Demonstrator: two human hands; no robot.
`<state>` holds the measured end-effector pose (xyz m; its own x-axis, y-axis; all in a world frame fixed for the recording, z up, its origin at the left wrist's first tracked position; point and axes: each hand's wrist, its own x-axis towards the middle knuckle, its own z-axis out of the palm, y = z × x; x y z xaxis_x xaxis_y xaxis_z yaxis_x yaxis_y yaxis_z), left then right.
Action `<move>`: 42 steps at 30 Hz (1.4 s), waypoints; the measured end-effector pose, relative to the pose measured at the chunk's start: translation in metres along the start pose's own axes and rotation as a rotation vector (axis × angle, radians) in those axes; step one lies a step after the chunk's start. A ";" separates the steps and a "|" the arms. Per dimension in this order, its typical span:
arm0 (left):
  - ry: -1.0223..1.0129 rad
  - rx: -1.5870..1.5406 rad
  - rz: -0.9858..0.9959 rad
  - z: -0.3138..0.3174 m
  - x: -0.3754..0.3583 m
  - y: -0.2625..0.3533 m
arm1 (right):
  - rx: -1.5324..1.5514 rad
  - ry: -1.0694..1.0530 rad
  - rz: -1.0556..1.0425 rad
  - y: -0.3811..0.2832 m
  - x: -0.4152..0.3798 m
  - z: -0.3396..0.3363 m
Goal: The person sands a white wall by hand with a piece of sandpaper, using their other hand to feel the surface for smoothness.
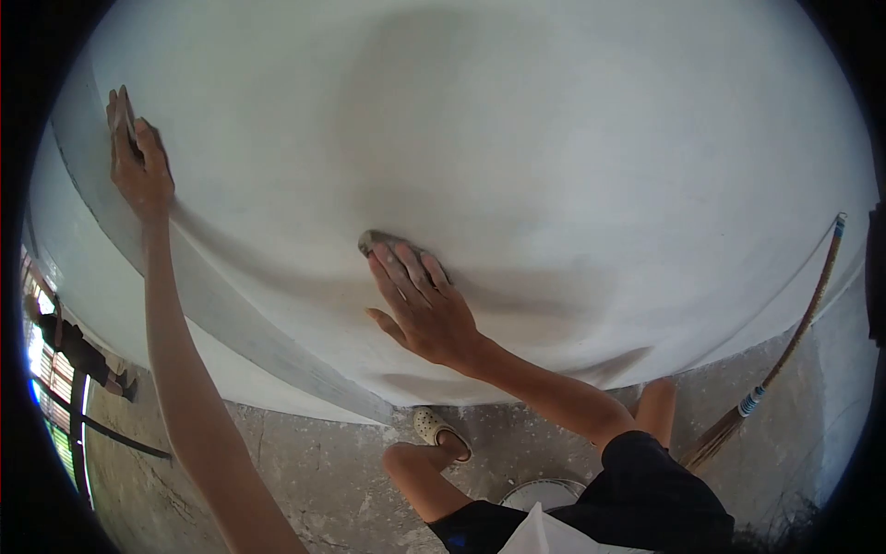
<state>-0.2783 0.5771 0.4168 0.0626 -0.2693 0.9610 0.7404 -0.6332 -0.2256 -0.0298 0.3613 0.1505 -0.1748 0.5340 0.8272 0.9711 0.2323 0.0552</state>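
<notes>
My right hand (420, 309) lies with extended fingers over a small grey piece of what looks like sandpaper (369, 239), pressing it against the pale wall (600, 166). Most of that piece is hidden beneath the fingers, and the thumb sticks out to the left. Up at the left, my left hand (143, 171) rests on the wall beside its vertical corner, fingers apart and pointing upward. I see nothing held in it. Pale dust covers the fingertips of both hands.
A stick broom (738, 415) leans against the wall at the right. Under my seated body shows a round bucket lid (544, 492) on the rough concrete floor (305, 452). My foot wears a beige clog (432, 427). Another person (78, 349) stands far left by a barred opening.
</notes>
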 end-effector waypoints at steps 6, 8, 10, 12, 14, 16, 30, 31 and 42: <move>0.012 0.005 -0.060 -0.002 0.000 0.001 | -0.257 -0.110 -0.139 0.043 -0.091 0.001; -0.013 -0.010 -0.078 -0.002 0.000 0.003 | -0.024 -0.262 -0.043 0.038 -0.088 -0.006; -0.006 0.037 -0.057 -0.001 0.001 0.000 | -0.004 -0.230 -0.096 0.031 -0.049 -0.013; -0.008 0.026 -0.010 -0.001 0.002 -0.002 | 0.009 -0.191 -0.159 0.024 -0.020 -0.015; -0.020 0.086 -0.074 -0.001 0.001 -0.001 | -0.142 -0.172 -0.269 0.022 -0.008 -0.018; -0.009 0.095 -0.013 -0.004 0.004 0.005 | -0.158 -0.169 -0.264 0.032 -0.034 -0.014; -0.021 0.028 -0.006 0.000 0.000 -0.009 | -0.172 -0.258 -0.147 0.081 -0.110 -0.042; 0.003 0.027 0.015 -0.004 0.002 -0.007 | -0.165 -0.251 -0.151 0.088 -0.122 -0.043; -0.018 0.038 0.032 -0.007 0.003 -0.006 | -0.145 -0.071 -0.122 0.074 -0.068 -0.052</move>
<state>-0.2870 0.5756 0.4197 0.0985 -0.2753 0.9563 0.7627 -0.5963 -0.2503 0.0620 0.2999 0.1279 -0.2986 0.5659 0.7685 0.9544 0.1823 0.2366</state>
